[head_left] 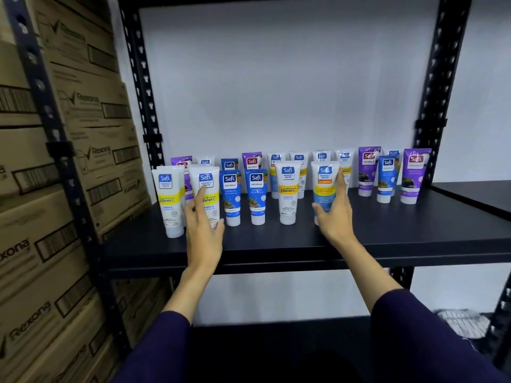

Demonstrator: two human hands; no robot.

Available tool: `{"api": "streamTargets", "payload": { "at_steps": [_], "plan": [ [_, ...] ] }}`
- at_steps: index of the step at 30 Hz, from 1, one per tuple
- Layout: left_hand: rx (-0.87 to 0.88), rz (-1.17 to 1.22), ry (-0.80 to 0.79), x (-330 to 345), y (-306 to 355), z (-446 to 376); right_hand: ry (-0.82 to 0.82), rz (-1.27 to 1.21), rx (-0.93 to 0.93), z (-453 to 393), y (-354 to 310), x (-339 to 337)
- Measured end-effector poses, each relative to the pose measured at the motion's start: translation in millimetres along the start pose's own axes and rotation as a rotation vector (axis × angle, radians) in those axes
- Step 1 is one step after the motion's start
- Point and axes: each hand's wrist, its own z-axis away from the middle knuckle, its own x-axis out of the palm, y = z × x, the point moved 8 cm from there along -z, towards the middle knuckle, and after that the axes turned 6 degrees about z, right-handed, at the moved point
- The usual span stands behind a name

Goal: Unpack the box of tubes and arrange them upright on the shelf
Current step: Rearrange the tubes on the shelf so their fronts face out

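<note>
Several Safi tubes stand upright, cap down, in two rows on the black shelf [276, 241]. My left hand [204, 228] holds a white tube with a yellow Vitamin C band [206, 183] near the left end of the front row, with the thumb at its right side and the fingers on its front. My right hand [335, 217] grips a white and blue tube with an orange band [324, 178] in the front row, thumb on its left and fingers on its right. Both tubes stand on the shelf. No box of tubes is in view.
Between my hands stand two blue tubes [231, 197] and a white one [287, 192]. Purple and blue tubes [414, 175] stand at the right. Stacked Rexona cartons [55, 189] fill the rack on the left. Black uprights [439, 92] frame the bay, and the front strip of the shelf is bare.
</note>
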Motion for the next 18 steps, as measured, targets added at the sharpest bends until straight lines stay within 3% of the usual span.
{"api": "streamTargets", "payload": {
  "at_steps": [7,18],
  "plan": [
    [-0.008,-0.13,0.111,-7.0,-1.9,3.4,0.028,0.013,-0.013,1.9,-0.6,-4.0],
    [-0.101,-0.177,0.135,-10.1,-3.5,2.6,0.022,-0.007,-0.019,3.0,-2.6,-4.0]
  ]
}}
